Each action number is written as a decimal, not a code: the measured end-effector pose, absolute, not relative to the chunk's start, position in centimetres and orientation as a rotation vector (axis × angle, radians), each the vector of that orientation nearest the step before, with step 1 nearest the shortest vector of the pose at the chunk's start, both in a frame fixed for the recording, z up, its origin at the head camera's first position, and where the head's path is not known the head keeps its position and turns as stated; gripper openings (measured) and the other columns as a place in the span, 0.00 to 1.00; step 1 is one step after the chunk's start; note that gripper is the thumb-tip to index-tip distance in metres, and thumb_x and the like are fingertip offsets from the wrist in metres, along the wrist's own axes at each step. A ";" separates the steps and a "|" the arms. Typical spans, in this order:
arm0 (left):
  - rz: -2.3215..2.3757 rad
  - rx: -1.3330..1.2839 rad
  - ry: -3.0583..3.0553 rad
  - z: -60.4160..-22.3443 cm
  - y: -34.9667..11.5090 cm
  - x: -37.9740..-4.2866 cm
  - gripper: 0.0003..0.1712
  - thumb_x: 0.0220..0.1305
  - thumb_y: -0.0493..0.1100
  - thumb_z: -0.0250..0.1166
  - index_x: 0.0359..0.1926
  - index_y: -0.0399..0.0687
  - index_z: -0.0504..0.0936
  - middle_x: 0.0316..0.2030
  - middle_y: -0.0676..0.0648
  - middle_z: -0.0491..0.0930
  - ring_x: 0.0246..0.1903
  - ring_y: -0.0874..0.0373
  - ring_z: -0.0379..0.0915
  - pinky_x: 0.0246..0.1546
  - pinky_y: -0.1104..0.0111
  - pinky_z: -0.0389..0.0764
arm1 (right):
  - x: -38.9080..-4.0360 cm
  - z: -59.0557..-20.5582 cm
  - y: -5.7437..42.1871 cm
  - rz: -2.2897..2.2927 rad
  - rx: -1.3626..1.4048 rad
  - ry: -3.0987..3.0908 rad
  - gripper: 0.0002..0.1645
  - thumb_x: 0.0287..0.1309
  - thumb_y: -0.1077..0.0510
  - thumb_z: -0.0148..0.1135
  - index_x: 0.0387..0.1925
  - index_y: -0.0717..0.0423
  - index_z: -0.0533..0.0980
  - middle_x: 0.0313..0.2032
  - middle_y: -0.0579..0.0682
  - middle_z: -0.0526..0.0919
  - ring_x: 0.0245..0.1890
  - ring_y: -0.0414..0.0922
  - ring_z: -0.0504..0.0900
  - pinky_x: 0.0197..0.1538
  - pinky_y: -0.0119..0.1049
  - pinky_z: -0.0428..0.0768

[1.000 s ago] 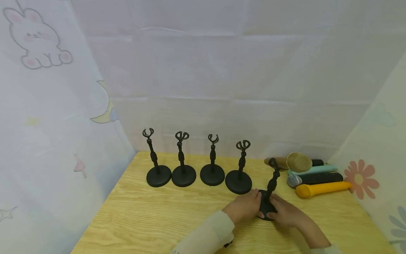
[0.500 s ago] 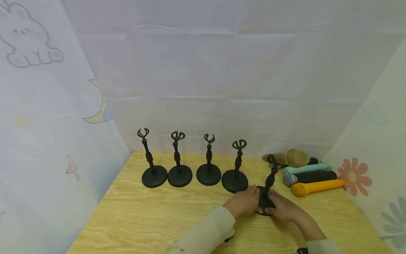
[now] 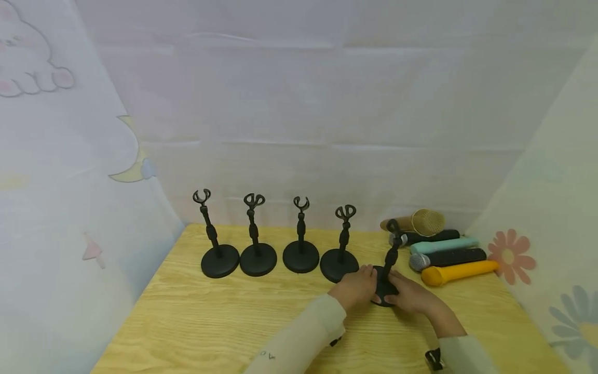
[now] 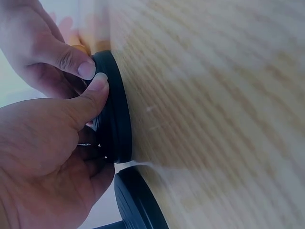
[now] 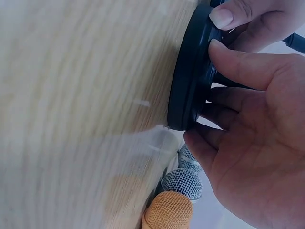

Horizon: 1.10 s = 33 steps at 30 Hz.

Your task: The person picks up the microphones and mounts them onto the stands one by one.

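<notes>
A black desktop microphone stand (image 3: 391,255) is upright on the table, its round base between my two hands. My left hand (image 3: 356,287) grips the base's left side and my right hand (image 3: 412,295) its right side. Both thumbs lie on the near part of the base (image 4: 116,109) and the other fingers curve around its sides. In the right wrist view the base (image 5: 188,71) sits low on the wood. To the left, close by my left fingers, stands another microphone stand (image 3: 343,244) with a clip on top.
Three more microphone stands (image 3: 301,236) continue the row leftward. At the back right lie several microphones: an orange one (image 3: 460,272), a turquoise one (image 3: 445,245), a gold one (image 3: 427,222) and black ones (image 3: 458,257). Cloth walls (image 3: 280,104) enclose the wooden table (image 3: 224,322).
Both hands have slid the held microphone stand away from me, closer in line with the row. The head view has also turned slightly right.
</notes>
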State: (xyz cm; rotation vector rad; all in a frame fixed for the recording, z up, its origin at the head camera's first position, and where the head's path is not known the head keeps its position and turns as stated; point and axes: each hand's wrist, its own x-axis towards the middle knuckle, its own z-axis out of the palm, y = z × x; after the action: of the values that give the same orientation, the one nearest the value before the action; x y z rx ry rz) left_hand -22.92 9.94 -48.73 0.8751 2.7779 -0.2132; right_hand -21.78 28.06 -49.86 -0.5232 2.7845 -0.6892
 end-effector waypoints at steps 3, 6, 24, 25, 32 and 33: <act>-0.206 0.897 2.780 -48.6 9.9 -23.3 0.42 0.73 0.66 0.46 0.80 0.57 0.53 0.79 0.56 0.49 0.77 0.64 0.46 0.65 0.73 0.70 | -22.2 -50.0 28.3 -0.681 -0.530 2.792 0.39 0.65 0.58 0.67 0.69 0.76 0.63 0.69 0.75 0.62 0.66 0.70 0.68 0.64 0.65 0.68; -0.209 0.923 2.787 -48.6 9.8 -23.6 0.40 0.74 0.64 0.46 0.80 0.55 0.53 0.79 0.54 0.50 0.77 0.63 0.47 0.66 0.73 0.69 | -22.5 -50.0 28.3 -0.687 -0.555 2.801 0.38 0.65 0.59 0.66 0.69 0.75 0.64 0.69 0.74 0.64 0.66 0.69 0.69 0.64 0.65 0.69; -0.272 0.867 2.876 -50.4 10.7 -25.5 0.40 0.74 0.66 0.45 0.79 0.56 0.56 0.78 0.55 0.53 0.76 0.64 0.49 0.71 0.74 0.60 | -24.7 -49.8 28.0 -0.648 -0.453 2.776 0.41 0.67 0.57 0.64 0.71 0.78 0.60 0.72 0.76 0.56 0.70 0.72 0.60 0.68 0.67 0.62; -0.277 0.855 2.891 -50.7 10.8 -25.5 0.40 0.74 0.67 0.44 0.79 0.56 0.57 0.78 0.56 0.54 0.76 0.64 0.50 0.71 0.74 0.60 | -24.8 -49.9 28.0 -0.645 -0.453 2.777 0.41 0.67 0.57 0.64 0.71 0.78 0.59 0.72 0.77 0.55 0.70 0.73 0.59 0.68 0.67 0.62; -0.266 0.780 2.915 -51.5 11.4 -26.0 0.42 0.73 0.69 0.42 0.80 0.58 0.54 0.79 0.58 0.51 0.77 0.66 0.48 0.72 0.74 0.56 | -25.4 -49.9 28.5 -0.698 -0.475 2.759 0.41 0.67 0.60 0.64 0.71 0.80 0.57 0.72 0.80 0.51 0.71 0.75 0.56 0.69 0.68 0.59; -0.273 0.782 2.915 -51.5 11.5 -26.1 0.42 0.73 0.69 0.41 0.80 0.58 0.53 0.79 0.57 0.51 0.77 0.66 0.47 0.73 0.74 0.56 | -25.5 -49.9 28.5 -0.710 -0.470 2.755 0.41 0.68 0.61 0.63 0.71 0.80 0.57 0.72 0.80 0.50 0.71 0.75 0.55 0.70 0.68 0.58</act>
State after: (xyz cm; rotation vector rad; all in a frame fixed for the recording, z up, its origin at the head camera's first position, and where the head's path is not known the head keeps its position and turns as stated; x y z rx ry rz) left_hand -26.09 11.48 -51.51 0.7816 2.9148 -0.2731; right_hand -25.51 28.49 -49.88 -0.4698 2.7546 -0.7104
